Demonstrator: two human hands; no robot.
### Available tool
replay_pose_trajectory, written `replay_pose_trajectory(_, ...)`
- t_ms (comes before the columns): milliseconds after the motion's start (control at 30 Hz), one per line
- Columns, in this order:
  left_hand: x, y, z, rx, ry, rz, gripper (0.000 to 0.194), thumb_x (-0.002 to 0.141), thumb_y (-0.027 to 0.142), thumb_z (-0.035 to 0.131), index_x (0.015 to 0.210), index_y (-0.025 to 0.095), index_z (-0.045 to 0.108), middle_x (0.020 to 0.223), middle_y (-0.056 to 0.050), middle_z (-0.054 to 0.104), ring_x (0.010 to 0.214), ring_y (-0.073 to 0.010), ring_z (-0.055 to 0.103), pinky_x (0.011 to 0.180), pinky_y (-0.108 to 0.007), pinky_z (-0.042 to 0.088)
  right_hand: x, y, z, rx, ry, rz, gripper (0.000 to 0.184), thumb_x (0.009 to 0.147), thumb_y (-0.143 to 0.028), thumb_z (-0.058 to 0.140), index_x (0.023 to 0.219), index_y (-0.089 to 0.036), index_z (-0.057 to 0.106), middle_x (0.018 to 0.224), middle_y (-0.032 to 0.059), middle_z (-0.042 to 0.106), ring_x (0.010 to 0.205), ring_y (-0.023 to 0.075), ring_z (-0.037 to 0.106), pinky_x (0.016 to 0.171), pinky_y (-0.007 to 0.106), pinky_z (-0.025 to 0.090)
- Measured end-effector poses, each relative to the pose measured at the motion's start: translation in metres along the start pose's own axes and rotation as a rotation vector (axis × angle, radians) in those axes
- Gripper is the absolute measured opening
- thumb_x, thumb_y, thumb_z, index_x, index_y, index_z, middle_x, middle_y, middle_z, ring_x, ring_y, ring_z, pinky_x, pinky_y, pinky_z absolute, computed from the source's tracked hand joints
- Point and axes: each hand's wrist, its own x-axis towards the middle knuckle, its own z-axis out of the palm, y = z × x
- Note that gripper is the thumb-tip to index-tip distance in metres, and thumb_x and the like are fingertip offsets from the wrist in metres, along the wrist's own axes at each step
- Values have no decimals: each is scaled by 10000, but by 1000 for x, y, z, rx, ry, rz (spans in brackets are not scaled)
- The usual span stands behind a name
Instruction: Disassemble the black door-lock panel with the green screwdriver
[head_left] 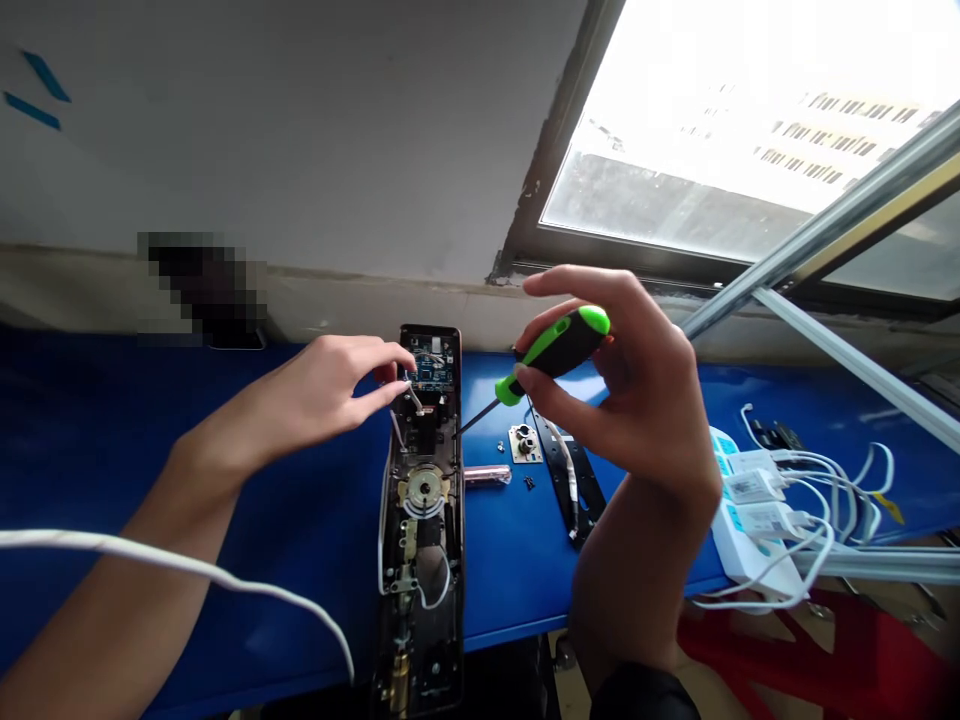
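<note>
Blue workbench [510, 600] with an opened electronic door lock [424, 490] lying lengthwise on it, and a green-and-black screwdriver [559, 350] in the right hand [637, 400].

A white cable [150, 550] crosses in front of the left forearm [187, 500]. The left hand [322, 390] reaches over the lock's upper end, thumb and fingers slightly apart around a thin silver wire [412, 398] below the circuit board [431, 362]; whether they pinch it, I cannot tell. The right hand's fingers wrap the screwdriver handle, its thin shaft reaching to the lock's right edge. Right of the lock lie a steel cylinder [487, 476], a small metal plate [525, 443], tiny black screws [529, 482], and a black bracket [568, 478]. Further right, white chargers [754, 487] sit plugged into a white power strip [750, 545].
</note>
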Motion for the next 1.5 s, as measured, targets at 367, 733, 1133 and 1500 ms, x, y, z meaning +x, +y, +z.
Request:
replay_pose_trajectory(367, -11, -29, -9, -115, -175, -48, 283, 1012, 432, 530, 1200, 269, 665, 1116, -16, 753, 941, -195, 694, 813, -285, 516, 25, -12, 67, 48, 321, -188, 352, 899, -210, 755, 1188, -354, 614, 1213, 32, 731, 1011, 249, 758, 864, 432, 683)
replay_pose_trajectory(733, -9, -35, -4, -220, -191, 25, 266, 1030, 380, 548, 1259, 285, 646, 1259, 2, 734, 1107, -212, 687, 961, -283, 511, 32, -9, 80, -118, 127, -177, 363, 975, -226, 666, 1331, -284, 628, 1153, 52, 748, 981, 244, 765, 886, 447, 697)
replay_pose_trajectory(1133, 0, -34, 2, -310, -221, 21, 296, 1070, 308, 460, 1239, 274, 701, 1207, 33, 762, 1020, -177, 704, 969, -238, 501, 32, -5, 85, -92, 196, -176, 395, 945, -212, 704, 1322, -312, 639, 1132, 40, 754, 945, 224, 752, 860, 414, 692)
replay_pose_trajectory(1500, -1, -33, 3, -301, -232, 25, 309, 1063, 346, 448, 1202, 250, 707, 1209, -2, 766, 1049, -201, 701, 995, -273, 519, 28, 2, 93, -157, 213, -156, 450, 957, -260, 706, 1383, -345, 592, 1132, 32, 752, 970, 234, 753, 865, 439, 680)
